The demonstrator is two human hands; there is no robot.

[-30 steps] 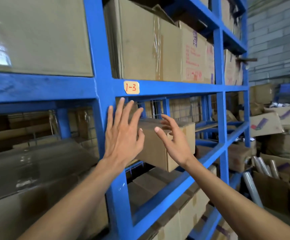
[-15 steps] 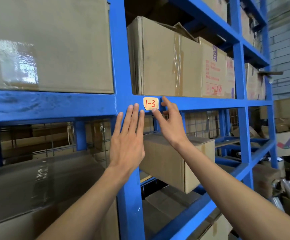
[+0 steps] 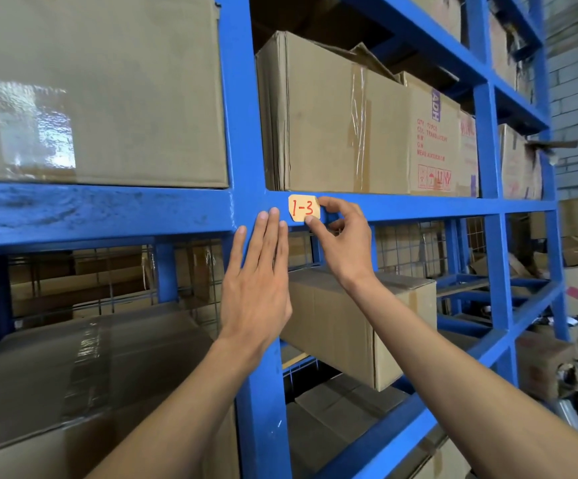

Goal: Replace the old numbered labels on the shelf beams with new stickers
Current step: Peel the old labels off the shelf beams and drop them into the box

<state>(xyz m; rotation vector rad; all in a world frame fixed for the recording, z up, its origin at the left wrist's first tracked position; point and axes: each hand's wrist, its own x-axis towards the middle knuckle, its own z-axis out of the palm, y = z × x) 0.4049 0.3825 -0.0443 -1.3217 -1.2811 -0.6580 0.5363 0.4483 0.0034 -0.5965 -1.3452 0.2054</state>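
Blue warehouse racking fills the view; on its shelf beam [image 3: 401, 205], just right of the upright [image 3: 242, 133], sits the old "1-3" label [image 3: 303, 208]. Right hand [image 3: 344, 247] pinches its right edge to peel; left hand [image 3: 258, 285] rests flat, fingers straight, beside it. Peeling likely needs a lifted corner first

Blue shelf rack [image 3: 242, 98], cardboard boxes [image 3: 322, 119]

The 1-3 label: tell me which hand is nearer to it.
Right. The right hand pinches the 1-3 label's right edge with thumb and forefinger; the left hand lies flat on the post, fingertips just left of it.
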